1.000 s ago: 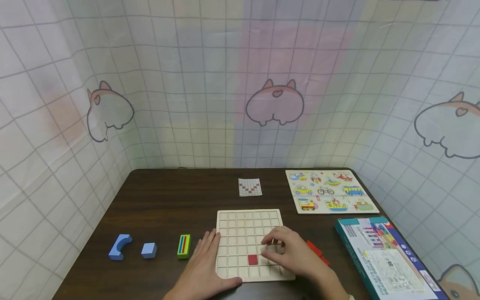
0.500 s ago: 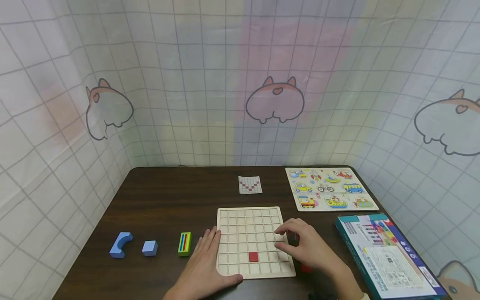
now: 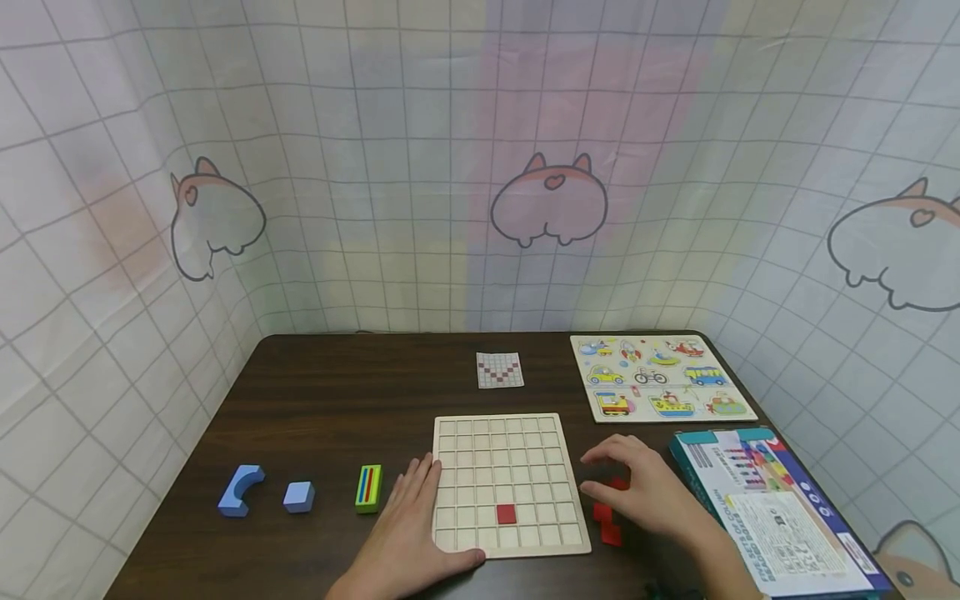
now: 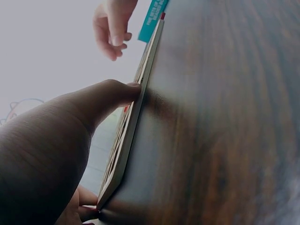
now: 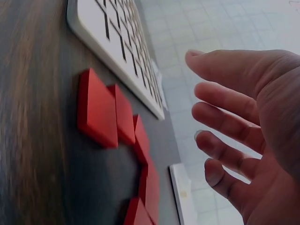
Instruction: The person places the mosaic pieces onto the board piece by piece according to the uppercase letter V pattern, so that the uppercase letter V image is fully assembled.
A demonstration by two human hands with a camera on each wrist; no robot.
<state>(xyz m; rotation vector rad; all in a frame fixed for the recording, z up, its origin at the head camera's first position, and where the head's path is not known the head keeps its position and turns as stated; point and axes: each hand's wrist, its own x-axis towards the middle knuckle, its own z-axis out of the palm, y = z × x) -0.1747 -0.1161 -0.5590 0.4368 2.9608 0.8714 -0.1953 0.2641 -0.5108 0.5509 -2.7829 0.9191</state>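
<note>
A pale wooden grid board (image 3: 482, 475) lies flat in the middle of the table, with one red square tile (image 3: 506, 514) in a lower cell. My left hand (image 3: 408, 527) rests along the board's left side, fingers straight, the thumb on the near edge. In the left wrist view that thumb (image 4: 110, 93) presses the board's rim. Just right of the board, my right hand (image 3: 647, 490) hovers over several loose red tiles (image 3: 611, 534), partly hiding them. The right wrist view shows its fingers spread and holding nothing, apart from the tiles (image 5: 98, 110).
A small pattern card (image 3: 500, 370) lies beyond the board. At the back right is a vehicle picture board (image 3: 663, 379), with a teal-edged box (image 3: 780, 517) nearer. On the left are a blue arch block (image 3: 238, 492), a blue cube (image 3: 299, 497) and a green striped block (image 3: 368, 489).
My right hand has moved right, from over the board to above the loose red tiles. The left hand and the red tile on the board stay put.
</note>
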